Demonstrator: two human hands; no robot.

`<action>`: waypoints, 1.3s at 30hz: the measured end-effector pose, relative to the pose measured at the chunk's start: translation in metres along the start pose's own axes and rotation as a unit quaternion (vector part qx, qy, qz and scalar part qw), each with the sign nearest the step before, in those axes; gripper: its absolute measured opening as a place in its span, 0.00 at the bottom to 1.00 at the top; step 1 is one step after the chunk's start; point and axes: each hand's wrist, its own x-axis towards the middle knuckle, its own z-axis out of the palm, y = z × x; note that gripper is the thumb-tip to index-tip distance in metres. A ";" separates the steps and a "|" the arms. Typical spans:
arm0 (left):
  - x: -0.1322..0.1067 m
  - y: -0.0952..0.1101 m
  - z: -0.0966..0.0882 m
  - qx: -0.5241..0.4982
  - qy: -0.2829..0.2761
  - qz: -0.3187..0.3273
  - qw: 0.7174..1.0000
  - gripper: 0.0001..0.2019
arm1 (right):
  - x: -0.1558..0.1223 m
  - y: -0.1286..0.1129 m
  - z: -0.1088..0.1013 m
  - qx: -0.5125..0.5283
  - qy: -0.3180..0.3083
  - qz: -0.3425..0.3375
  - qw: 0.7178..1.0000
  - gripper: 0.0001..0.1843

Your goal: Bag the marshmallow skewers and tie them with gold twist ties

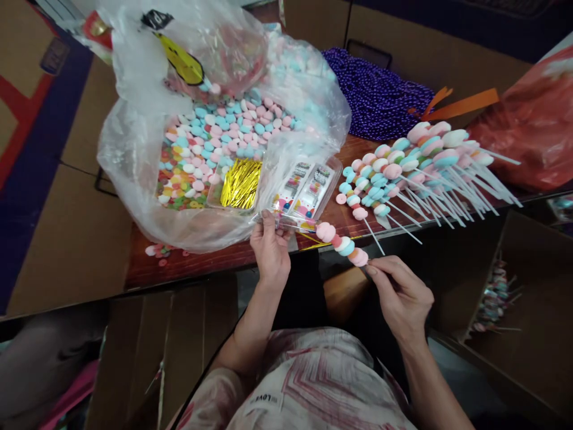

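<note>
My right hand (405,292) pinches the lower end of a candy skewer (344,245), threaded with pink, red, white, blue and orange pieces. The skewer slants up and left, its top pink piece at the mouth of a clear plastic sleeve (295,224). Thumb and fingers of my left hand (273,257) are closed on the sleeve's other end; whether the candy's tip is inside it I cannot tell. Just beyond, a clear tray (333,185) holds printed sleeves (293,182), and gold twist ties (242,184) fill a small container beside it.
A large plastic bag (134,221) of loose pastel candies (233,131) lies open on the red-brown table (188,269). Finished candy skewers (412,161) are piled at right, below purple bead strings (376,95). A red bag (528,119) stands at far right; a cardboard box (532,316) with skewers sits below.
</note>
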 end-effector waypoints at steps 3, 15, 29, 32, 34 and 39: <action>0.000 0.001 -0.001 0.002 -0.007 -0.012 1.000 0.22 | 0.003 0.000 0.000 -0.005 -0.001 -0.010 1.000 0.07; 0.007 0.006 -0.008 0.009 -0.042 -0.033 0.999 0.22 | 0.006 0.010 -0.005 0.042 -0.086 0.096 0.991 0.06; -0.015 -0.011 -0.008 0.043 -0.088 0.031 0.995 0.19 | -0.001 0.004 0.017 0.019 -0.078 0.046 0.996 0.04; -0.020 -0.011 -0.009 0.047 -0.121 0.005 0.992 0.19 | -0.002 0.001 0.026 -0.006 -0.054 0.014 0.998 0.05; -0.023 -0.009 -0.010 0.051 -0.144 -0.025 0.988 0.19 | -0.003 0.001 0.030 -0.034 -0.037 -0.021 0.999 0.05; -0.024 -0.009 -0.010 0.043 -0.164 -0.061 0.984 0.20 | -0.009 0.000 0.035 -0.081 -0.040 -0.068 0.994 0.07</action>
